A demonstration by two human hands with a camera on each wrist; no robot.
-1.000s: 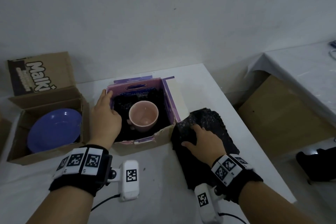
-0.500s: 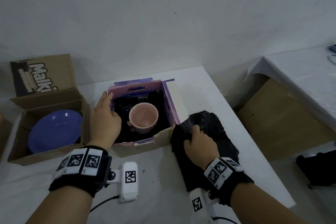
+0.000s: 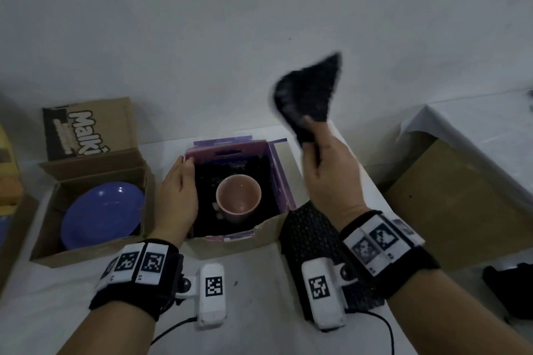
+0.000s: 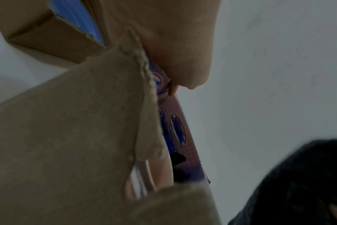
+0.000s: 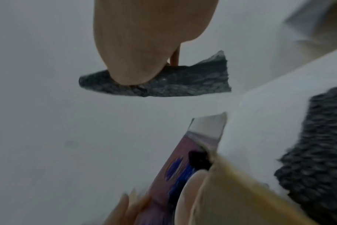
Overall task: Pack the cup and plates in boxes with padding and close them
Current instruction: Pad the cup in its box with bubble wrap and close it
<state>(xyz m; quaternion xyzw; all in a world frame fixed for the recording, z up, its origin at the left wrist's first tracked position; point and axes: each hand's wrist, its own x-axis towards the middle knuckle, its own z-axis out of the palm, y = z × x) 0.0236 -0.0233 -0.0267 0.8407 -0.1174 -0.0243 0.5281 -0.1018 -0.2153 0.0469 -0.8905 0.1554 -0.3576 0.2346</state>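
Note:
A pink cup [image 3: 238, 198] stands upright in the purple-lined box [image 3: 284, 181], on black padding. My left hand [image 3: 180, 196] rests on the box's left wall [image 4: 175, 120], fingers straight along it. My right hand [image 3: 328, 173] is raised to the right of the box and pinches a piece of black bubble padding [image 3: 310, 98] [image 5: 175, 82] in the air. More black padding [image 3: 310, 236] [image 5: 315, 155] lies on the table beneath that wrist. A blue plate [image 3: 102, 216] lies in the brown Malki box [image 3: 52, 210] at the left.
The white table [image 3: 259, 282] ends just right of the padding pile. Beyond that edge stands a large brown carton [image 3: 452, 204] under another white-clothed table [image 3: 490, 135]. A white wall is close behind the boxes. A yellow object [image 3: 7, 164] sits at the far left edge.
My right hand gripped a piece of padding on the pile and lifted it up above the table. The left hand has stayed on the cup box's left wall.

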